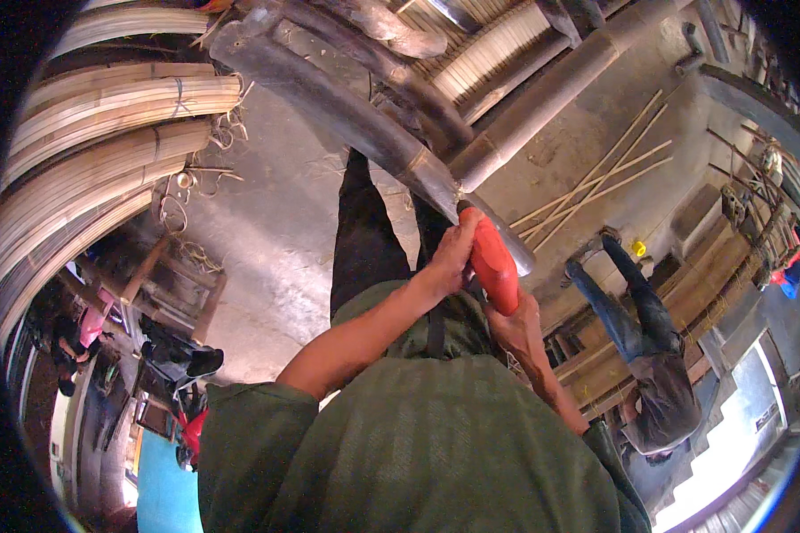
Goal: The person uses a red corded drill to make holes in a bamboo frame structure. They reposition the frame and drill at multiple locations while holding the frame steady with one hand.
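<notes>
Both of my hands are closed around a red power tool with a long rounded body and a dark front end. My left hand grips it near the front, and my right hand wraps the rear end. The tool's front meets the joint of a bamboo frame made of thick dark poles. One thick pole slants in from the upper left to this joint. Whether the tool's working tip touches the bamboo is hidden.
Bundled bamboo slats fill the left side. Thin loose sticks lie crossed on the floor to the right. Beyond them a person in jeans is near long wooden planks. Another person in pink is at the far left.
</notes>
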`<state>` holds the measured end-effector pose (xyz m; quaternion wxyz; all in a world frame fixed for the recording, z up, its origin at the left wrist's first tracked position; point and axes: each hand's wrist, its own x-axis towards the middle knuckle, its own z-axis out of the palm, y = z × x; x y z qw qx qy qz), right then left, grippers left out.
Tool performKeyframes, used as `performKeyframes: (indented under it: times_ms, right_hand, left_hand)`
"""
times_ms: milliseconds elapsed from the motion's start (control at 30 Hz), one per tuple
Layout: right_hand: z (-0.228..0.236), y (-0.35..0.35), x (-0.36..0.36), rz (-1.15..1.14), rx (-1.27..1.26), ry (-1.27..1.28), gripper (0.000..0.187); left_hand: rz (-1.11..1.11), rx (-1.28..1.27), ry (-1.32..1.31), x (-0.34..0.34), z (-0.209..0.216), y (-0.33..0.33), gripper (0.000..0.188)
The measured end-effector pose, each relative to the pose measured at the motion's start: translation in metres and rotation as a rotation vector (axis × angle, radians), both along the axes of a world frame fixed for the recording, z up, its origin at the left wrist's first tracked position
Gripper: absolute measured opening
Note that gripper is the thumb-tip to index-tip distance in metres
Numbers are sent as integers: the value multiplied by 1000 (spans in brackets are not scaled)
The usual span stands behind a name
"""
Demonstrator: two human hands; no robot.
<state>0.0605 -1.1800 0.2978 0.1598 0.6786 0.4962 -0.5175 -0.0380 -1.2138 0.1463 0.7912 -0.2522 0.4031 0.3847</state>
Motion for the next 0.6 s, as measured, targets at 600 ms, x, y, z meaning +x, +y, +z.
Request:
performKeyframes:
  times_ms: [600]
  right_hand:
    - [-14,-26,11,-40,28,-9,46]
  left_hand:
    - [-40,-45,22,4,-7,0,51]
